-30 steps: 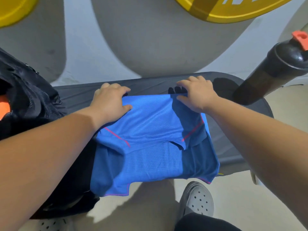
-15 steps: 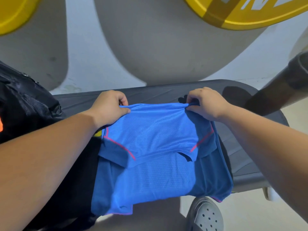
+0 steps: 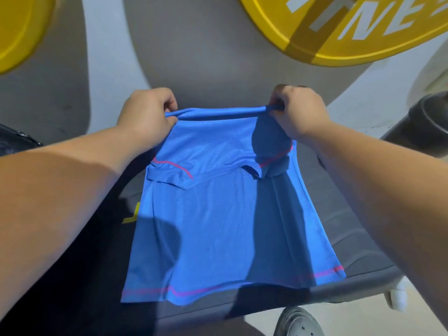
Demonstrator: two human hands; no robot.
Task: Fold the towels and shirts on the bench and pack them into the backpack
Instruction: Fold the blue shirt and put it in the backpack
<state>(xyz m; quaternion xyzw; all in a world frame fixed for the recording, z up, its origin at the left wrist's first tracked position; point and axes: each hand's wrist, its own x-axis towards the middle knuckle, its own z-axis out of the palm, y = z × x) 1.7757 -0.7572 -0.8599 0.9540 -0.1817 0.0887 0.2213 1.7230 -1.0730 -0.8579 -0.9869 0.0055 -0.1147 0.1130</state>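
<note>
A blue mesh shirt [image 3: 218, 214] with pink seams hangs stretched between my hands, its sleeves folded in and its lower hem trailing over the dark grey bench [image 3: 344, 229]. My left hand [image 3: 148, 112] grips the top left corner of the shirt. My right hand [image 3: 298, 110] grips the top right corner. Both hands hold the top edge lifted above the bench. Only a dark sliver of the backpack [image 3: 17, 139] shows at the left edge.
A dark garment [image 3: 104, 238] with a yellow mark lies on the bench under my left arm. A black bottle [image 3: 421, 124] stands at the right. Yellow round signs [image 3: 339, 32] are on the floor ahead. A grey clog [image 3: 298, 323] is below the bench.
My hands went from resting on the shirt's far edge to gripping its corners, then lifted it up and away from the bench. The shirt now hangs longer, its hem dragged onto the bench.
</note>
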